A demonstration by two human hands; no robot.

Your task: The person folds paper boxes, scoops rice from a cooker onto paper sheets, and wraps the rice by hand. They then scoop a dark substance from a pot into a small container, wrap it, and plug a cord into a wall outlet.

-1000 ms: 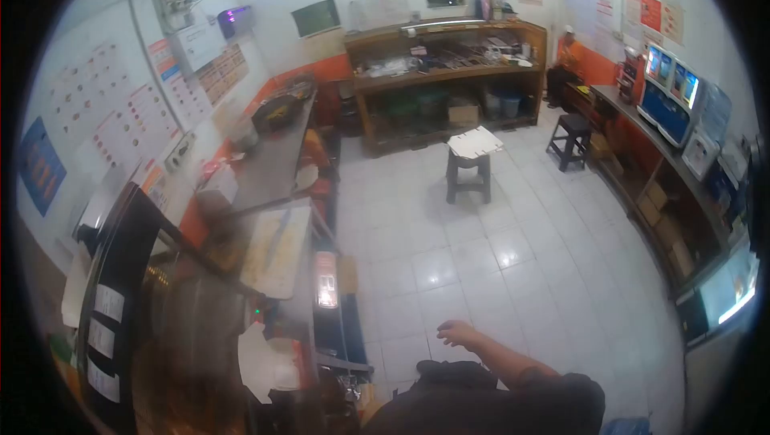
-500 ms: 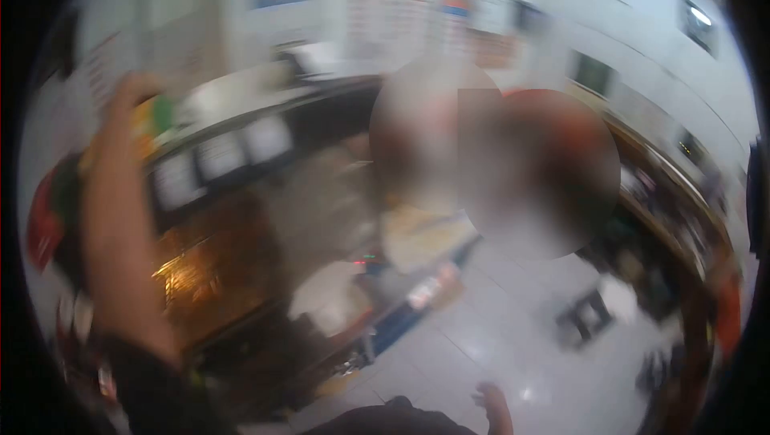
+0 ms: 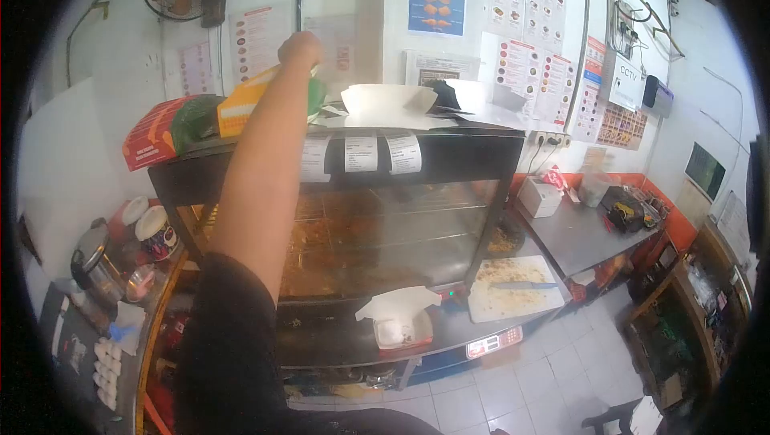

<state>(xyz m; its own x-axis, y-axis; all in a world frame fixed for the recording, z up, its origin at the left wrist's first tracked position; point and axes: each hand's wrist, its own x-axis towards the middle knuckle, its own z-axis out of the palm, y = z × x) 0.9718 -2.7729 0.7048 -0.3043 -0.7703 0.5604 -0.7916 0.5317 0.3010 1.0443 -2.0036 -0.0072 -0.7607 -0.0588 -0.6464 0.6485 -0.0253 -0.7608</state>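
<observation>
My left hand reaches up over the top of a glass-fronted display cabinet, with fingers curled inward. What it holds, if anything, is hidden behind the hand and wrist. Right beside it are a yellow box and a green object. A red box lies further left, and an open white paper box stands to the right. Three printed slips hang from the cabinet's upper edge. Of my right hand, at most a sliver shows at the bottom edge.
An open takeaway box sits on the lower ledge. Beside it, a knife lies on a crumb-covered cutting board. Eggs and a metal pot are at the left. A side table stands at the right.
The view has swung left and steadied. My left hand appears further right, over the cabinet top. My right hand has dropped almost out of frame, and the blurred area beyond the cabinet is gone.
</observation>
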